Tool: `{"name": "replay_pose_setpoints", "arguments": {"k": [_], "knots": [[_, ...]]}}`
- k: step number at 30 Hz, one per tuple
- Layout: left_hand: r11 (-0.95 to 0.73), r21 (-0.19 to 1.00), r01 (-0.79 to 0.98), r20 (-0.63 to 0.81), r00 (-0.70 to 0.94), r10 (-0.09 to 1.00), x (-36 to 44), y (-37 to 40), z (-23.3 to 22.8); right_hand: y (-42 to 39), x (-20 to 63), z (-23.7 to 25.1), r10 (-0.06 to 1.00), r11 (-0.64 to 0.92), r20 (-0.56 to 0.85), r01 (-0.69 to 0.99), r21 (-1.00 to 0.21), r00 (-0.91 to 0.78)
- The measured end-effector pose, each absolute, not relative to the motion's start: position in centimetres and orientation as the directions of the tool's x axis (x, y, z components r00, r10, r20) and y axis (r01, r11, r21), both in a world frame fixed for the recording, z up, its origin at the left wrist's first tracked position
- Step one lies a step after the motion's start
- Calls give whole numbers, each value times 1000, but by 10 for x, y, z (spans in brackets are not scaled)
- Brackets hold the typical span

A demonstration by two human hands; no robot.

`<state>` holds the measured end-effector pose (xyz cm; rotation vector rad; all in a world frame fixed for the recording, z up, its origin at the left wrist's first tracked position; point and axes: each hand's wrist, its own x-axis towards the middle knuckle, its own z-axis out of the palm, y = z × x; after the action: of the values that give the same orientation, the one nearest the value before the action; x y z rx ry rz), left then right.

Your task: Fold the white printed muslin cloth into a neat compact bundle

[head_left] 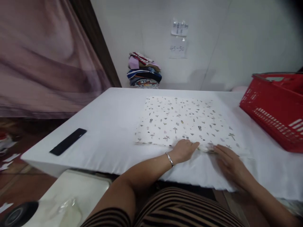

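Note:
A white cloth (180, 121) with a small print of palms and other motifs lies flat and folded on the white-covered table (111, 126). My left hand (186, 149), with a bracelet at its wrist, is at the middle of the cloth's near edge. Its fingers are curled and closed on that edge, the thumb pointing right. Just to the right, my right hand (228, 159) is slightly blurred. Its fingers are stretched out, and their tips touch the same near edge.
A red plastic basket (272, 110) stands at the table's right side. At the left lies a black phone-like slab (68, 142). A stack of folded fabrics (145, 71) rises behind the far edge, against the wall. A pink curtain (47, 56) hangs at the left.

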<state>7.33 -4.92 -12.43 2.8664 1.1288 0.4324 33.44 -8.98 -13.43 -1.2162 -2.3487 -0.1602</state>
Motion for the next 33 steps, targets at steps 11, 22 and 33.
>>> {"name": "replay_pose_setpoints", "arguments": {"k": [11, 22, 33], "knots": [[-565, 283, 775, 199, 529, 825, 72, -48, -121, -58, 242, -140, 702, 662, 426, 744, -94, -571], [-635, 75, 769, 293, 591, 752, 39, -70, -114, -59, 244, -151, 686, 647, 487, 760, -69, -540], [148, 388, 910, 370, -301, 879, -124, -130, -105, -61, 246, -153, 704, 628, 478, 775, -73, -525]]}}
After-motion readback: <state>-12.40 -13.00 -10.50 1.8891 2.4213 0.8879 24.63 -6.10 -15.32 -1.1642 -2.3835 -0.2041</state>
